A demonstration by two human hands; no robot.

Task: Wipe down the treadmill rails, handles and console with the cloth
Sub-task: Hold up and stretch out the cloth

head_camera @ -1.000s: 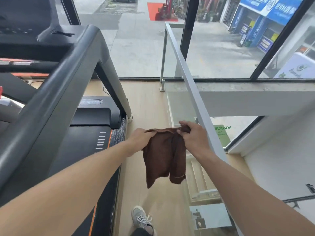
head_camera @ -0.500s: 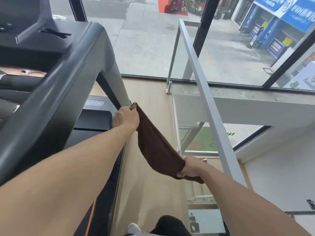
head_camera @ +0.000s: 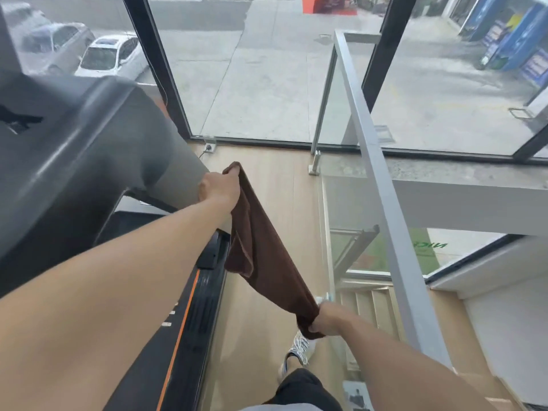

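Observation:
A brown cloth stretches diagonally between my two hands. My left hand grips its upper end right beside the treadmill's grey upright. My right hand grips the lower end, low and to the right, above the wooden floor. The treadmill's dark console and handrail fill the left side. Its black deck side rail with an orange stripe runs below my left forearm.
A grey metal railing with glass panels runs along the right, guarding a stairwell. Large windows stand ahead. A wooden floor strip lies between treadmill and railing. My foot in a sneaker stands on it.
The cloth went from bunched between both hands to pulled taut. My left hand rose toward the treadmill upright. My right hand dropped low and to the right.

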